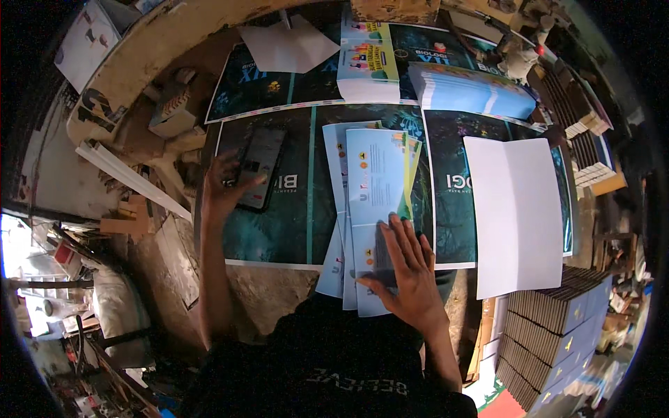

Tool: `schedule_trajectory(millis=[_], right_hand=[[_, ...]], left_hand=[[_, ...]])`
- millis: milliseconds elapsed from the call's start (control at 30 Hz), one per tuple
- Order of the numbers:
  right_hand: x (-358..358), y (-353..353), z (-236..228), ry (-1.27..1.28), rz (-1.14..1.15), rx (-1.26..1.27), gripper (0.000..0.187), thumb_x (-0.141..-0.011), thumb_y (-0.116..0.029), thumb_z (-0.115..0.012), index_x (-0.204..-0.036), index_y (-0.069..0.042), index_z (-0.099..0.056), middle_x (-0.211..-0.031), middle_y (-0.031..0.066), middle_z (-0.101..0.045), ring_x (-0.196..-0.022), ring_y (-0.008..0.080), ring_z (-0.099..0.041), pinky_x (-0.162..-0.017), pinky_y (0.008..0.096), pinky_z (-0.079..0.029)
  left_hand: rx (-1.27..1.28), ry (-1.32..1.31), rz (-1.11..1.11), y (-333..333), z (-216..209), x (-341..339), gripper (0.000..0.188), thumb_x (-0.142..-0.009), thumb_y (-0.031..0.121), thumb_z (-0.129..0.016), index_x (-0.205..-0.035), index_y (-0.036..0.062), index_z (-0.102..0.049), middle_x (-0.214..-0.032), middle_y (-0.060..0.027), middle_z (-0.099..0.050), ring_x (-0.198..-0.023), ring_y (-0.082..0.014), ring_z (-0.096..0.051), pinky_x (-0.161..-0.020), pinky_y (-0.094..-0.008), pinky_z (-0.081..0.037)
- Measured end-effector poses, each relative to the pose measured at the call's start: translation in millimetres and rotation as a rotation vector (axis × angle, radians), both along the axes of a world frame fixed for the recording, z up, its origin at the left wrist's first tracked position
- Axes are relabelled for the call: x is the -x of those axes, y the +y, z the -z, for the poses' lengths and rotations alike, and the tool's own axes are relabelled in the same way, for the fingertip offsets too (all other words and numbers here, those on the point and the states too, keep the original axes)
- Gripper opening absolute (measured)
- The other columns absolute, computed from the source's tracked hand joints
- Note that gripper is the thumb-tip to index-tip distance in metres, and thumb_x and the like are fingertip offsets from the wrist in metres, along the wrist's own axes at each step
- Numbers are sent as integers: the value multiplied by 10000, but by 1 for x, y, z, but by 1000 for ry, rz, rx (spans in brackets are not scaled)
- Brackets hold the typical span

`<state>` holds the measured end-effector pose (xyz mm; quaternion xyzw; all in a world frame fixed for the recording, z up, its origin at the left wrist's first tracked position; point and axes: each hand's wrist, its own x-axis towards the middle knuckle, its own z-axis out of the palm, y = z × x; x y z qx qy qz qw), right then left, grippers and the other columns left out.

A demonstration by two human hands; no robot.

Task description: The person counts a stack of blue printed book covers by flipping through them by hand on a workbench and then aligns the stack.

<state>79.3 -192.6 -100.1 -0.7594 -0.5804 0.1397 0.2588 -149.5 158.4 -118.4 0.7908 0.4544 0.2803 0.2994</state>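
Observation:
A dark smartphone (263, 167) lies at the left of the table, on a dark green printed sheet. Beside its left edge, my left hand (226, 182) has its fingers spread and curved, and the thumb reaches over the phone's lower part. My right hand (410, 268) rests flat, fingers extended, on the lower part of a light-blue folded leaflet (376, 174). Under that leaflet are more of the same kind (337, 174), fanned out unevenly and overhanging the near table edge. Neither hand is wrapped around anything.
A blank white folded sheet (519, 216) lies at the right. Farther back are stacked light-blue leaflets (474, 94), a yellow-topped stack (368, 73) and a loose white sheet (289, 45). Bound book piles (550, 334) stand at the lower right. White strips (132, 177) jut in at the left.

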Motion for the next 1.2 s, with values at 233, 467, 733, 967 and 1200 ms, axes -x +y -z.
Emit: schedule_trajectory(millis=[233, 467, 733, 967, 1200], right_hand=[[0, 0, 0, -2, 2, -3, 921, -921, -551, -693, -1610, -63, -326, -1691, 188, -271, -1572, 377, -236, -1242, 577, -193], [-2, -3, -3, -21, 9, 13, 900, -929, -550, -684, -1598, -56, -340, -1679, 212, -283, -1563, 384, -256, -1238, 578, -217], [-84, -40, -9, -249, 518, -73, 844, -889, -398, -794, -1513, 35, -427, -1572, 269, -437, -1484, 437, -387, -1219, 515, -311], [-100, -77, -31, -158, 530, -35, 430, -962, -65, -606, -1375, 36, -538, -1249, 333, -618, -1070, 497, -657, -888, 553, -538], [-42, -38, -76, 294, 420, -226, 515, -880, 86, -566, -1378, -44, -553, -1022, 294, -673, -857, 426, -702, -751, 462, -559]], left_hand=[[115, -157, -22, -13, -13, -16, 656, -832, 358, -890, -1339, 40, -622, -1144, -158, -695, -1041, -244, -682, -829, -419, -570], [-348, 48, 461, -142, -44, -110, 424, -967, 197, -702, -1359, 64, -610, -1392, -188, -627, -1321, -348, -576, -1114, -511, -409], [-421, 336, 552, -201, -5, -140, 1170, -866, 792, -587, -1602, -56, -256, -1662, -357, -142, -1581, -469, -89, -1223, -674, -46], [-476, 366, 555, -202, 1, -144, 1130, -863, 738, -637, -1593, -48, -284, -1663, -305, -232, -1583, -414, -163, -1235, -669, -58], [-178, 68, 697, -196, -24, -146, 953, -1010, 410, -612, -1628, -62, -62, -1626, -423, -126, -1541, -552, -122, -1257, -597, -145]])
